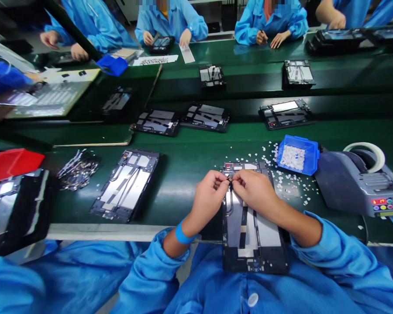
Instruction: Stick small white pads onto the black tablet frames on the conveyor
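Note:
An opened tablet (268, 233) lies in front of me with its silver battery plates and dark ribbon cables facing up. Its near end reaches over the bench edge toward my body. My left hand (211, 192) and my right hand (253, 187) meet over its far end, fingertips pinched together. Between them shows a small dark part (229, 181), perhaps a connector or short cable; its kind is too small to tell. My fingers cover part of the tablet's upper area. A blue band (184, 232) circles my left wrist.
Right of the tablet are a blue bin (311, 157) of small white pieces, scattered pieces and a tape dispenser (343, 183). Leftward lie another opened tablet (126, 185), a heap of thin cables (79, 170) and a red bin (15, 163). More tablets (206, 117) rest beyond; co-workers sit opposite.

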A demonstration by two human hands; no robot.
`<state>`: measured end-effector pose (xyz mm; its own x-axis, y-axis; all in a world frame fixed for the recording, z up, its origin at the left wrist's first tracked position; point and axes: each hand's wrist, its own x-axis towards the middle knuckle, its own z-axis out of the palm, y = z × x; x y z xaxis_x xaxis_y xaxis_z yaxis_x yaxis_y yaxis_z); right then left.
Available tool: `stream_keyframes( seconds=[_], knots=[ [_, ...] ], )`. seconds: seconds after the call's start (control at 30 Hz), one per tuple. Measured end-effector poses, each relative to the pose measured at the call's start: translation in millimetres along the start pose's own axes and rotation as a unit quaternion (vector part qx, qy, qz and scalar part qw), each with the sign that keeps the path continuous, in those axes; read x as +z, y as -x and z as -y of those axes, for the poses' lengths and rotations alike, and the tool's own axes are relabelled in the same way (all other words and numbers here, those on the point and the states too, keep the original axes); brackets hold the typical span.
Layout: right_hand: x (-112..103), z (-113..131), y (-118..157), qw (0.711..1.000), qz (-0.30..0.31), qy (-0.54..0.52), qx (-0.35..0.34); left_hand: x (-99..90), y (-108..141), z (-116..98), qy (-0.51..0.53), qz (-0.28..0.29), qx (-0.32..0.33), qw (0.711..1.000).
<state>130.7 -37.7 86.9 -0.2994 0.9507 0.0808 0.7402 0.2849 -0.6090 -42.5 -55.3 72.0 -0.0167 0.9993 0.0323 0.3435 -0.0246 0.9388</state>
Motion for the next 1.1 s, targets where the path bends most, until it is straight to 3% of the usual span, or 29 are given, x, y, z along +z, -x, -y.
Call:
stream_keyframes(
  seconds=[0.3, 0.57, 0.7, 0.77, 0.83, 0.9, 0.97, 1.1],
  knots=[
    [-1, 1, 2, 1.000, -0.018, 0.013, 0.009, 2.7, 8, -8, -0.091, -0.028, 0.060, 0.994],
    [0, 8, -4, 1.000, -0.011, -0.010, -0.009, 1.7, 10, -13, -0.100, -0.026, 0.056, 0.993],
    [-34, -23, -1, 0.998, -0.052, 0.024, 0.014, -1.7, 5, -9, -0.054, -0.027, 0.026, 0.998],
    [-65, -57, 3, 0.989, -0.088, 0.088, 0.083, -3.7, 3, -6, -0.035, -0.023, 0.013, 0.999],
    [-95, -91, 8, 0.960, -0.103, 0.192, 0.174, -6.5, 2, -3, -0.019, -0.007, 0.011, 1.000],
    [-113, -109, 13, 0.947, -0.094, 0.230, 0.204, -11.3, 1, -3, -0.008, 0.014, 0.018, 1.000],
    [-114, -105, 14, 0.964, -0.088, 0.182, 0.174, -19.1, -1, -4, -0.023, 0.014, 0.035, 0.999],
    [-78, -50, 2, 0.997, -0.002, -0.002, 0.078, -38.5, -11, -2, -0.166, -0.015, 0.134, 0.977]
  ],
)
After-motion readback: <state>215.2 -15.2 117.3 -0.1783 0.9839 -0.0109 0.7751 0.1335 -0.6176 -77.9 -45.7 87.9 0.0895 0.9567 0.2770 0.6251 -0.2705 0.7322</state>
